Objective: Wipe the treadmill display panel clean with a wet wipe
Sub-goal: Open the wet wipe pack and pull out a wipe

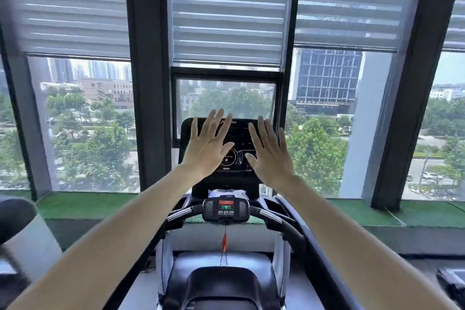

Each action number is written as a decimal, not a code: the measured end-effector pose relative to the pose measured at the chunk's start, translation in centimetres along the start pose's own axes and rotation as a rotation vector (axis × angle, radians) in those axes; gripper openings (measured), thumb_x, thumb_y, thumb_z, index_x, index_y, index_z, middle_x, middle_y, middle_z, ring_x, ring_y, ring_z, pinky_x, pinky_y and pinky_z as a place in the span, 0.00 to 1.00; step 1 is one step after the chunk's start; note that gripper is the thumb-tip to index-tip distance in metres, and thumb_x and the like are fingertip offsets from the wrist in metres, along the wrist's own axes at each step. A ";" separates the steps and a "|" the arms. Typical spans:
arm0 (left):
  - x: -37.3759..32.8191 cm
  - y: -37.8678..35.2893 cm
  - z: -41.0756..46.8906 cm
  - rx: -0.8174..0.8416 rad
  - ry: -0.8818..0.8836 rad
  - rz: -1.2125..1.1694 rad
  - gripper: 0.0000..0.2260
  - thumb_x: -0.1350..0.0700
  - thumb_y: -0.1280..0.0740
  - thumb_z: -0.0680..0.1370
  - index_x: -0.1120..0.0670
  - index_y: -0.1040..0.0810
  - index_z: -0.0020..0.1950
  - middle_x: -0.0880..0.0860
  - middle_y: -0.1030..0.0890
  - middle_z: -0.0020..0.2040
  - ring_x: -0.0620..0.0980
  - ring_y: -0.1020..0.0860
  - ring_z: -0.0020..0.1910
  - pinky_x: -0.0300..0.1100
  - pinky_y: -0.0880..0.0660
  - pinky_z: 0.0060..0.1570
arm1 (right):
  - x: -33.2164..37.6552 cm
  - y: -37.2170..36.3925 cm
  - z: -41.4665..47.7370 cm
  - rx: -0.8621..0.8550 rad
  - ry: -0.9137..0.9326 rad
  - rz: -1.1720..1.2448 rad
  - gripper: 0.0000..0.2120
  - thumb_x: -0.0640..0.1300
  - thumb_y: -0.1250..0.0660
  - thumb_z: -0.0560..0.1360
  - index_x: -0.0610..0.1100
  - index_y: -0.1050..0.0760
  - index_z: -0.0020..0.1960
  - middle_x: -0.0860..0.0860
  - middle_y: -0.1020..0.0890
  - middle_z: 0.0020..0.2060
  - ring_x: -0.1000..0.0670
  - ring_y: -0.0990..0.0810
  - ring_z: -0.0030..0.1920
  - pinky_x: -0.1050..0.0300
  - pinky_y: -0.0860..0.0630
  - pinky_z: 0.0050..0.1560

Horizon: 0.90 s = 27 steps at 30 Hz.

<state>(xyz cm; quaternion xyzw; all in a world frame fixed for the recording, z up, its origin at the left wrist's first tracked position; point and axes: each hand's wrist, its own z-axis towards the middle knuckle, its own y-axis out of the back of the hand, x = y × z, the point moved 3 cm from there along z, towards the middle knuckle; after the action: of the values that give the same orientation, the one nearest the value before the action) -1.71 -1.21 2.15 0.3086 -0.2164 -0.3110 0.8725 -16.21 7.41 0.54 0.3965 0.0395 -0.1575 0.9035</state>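
Treadmill display panel (236,138): dark, upright, a lit dial shown low at its middle; set before a window; partly covered by both hands.

Left hand (206,148): raised flat, fingers spread wide, nothing held; seen from the back, before the panel's left half; contact with the screen cannot be told.

Right hand (270,156): likewise flat and wide, nothing held; placed before the panel's right half.

Wet wipe: none is seen in either hand; a white packet (225,194) is lodged just beneath the panel, above the small button box (225,207); whether wipes are kept in it cannot be told.

Step in hand, as judged: wiping not yet begun; a wipe is to be fetched first.

Method advised: the wipe is folded flat and pressed under straight fingers; strokes are laid from top to bottom and overlapped; pressure is kept light so that no control is triggered; wetness is kept from the panel's edges; the red cord (224,241) is left undisturbed.
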 end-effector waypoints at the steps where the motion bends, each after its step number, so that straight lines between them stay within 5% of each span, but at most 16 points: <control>1: 0.5 -0.9 -0.4 0.014 0.017 0.022 0.30 0.41 0.53 0.81 0.50 0.65 0.75 0.53 0.60 0.77 0.51 0.62 0.75 0.57 0.66 0.69 | 0.8 -1.1 0.1 0.010 0.009 0.003 0.35 0.57 0.50 0.80 0.47 0.69 0.74 0.48 0.71 0.71 0.50 0.73 0.71 0.49 0.75 0.68; 7: 5.6 -10.1 -1.7 0.077 0.005 -0.033 0.29 0.44 0.47 0.81 0.50 0.57 0.77 0.55 0.52 0.77 0.52 0.57 0.76 0.56 0.68 0.68 | 2.9 -10.5 1.5 0.161 0.012 0.030 0.33 0.54 0.49 0.80 0.47 0.65 0.76 0.46 0.66 0.75 0.48 0.69 0.73 0.47 0.68 0.72; 11: 10.1 -16.7 -0.8 0.142 -0.073 -0.048 0.29 0.44 0.45 0.81 0.52 0.52 0.77 0.57 0.47 0.76 0.54 0.52 0.76 0.59 0.57 0.71 | 3.3 -17.0 3.8 0.277 -0.023 0.119 0.32 0.53 0.48 0.80 0.47 0.62 0.76 0.47 0.65 0.75 0.49 0.68 0.74 0.47 0.68 0.72; 21: 12.3 -30.9 2.5 0.420 -0.224 -0.147 0.26 0.46 0.48 0.82 0.52 0.53 0.77 0.55 0.49 0.76 0.52 0.53 0.75 0.55 0.55 0.73 | 3.0 -29.6 6.4 0.486 0.005 0.099 0.28 0.45 0.51 0.81 0.45 0.59 0.77 0.45 0.61 0.76 0.47 0.63 0.75 0.47 0.61 0.73; 27: 10.2 -39.1 4.5 0.481 -0.318 -0.215 0.21 0.49 0.48 0.83 0.54 0.42 0.74 0.53 0.41 0.73 0.53 0.41 0.72 0.50 0.41 0.69 | 0.3 -37.1 7.0 0.689 -0.079 0.302 0.21 0.40 0.50 0.82 0.41 0.44 0.74 0.44 0.39 0.73 0.46 0.43 0.74 0.54 0.45 0.71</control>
<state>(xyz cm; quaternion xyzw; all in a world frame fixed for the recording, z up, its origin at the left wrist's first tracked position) -13.00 -33.97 -19.10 0.4749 -0.3836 -0.3857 0.6918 -28.08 -21.38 -20.86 0.6723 -0.1097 -0.0416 0.7309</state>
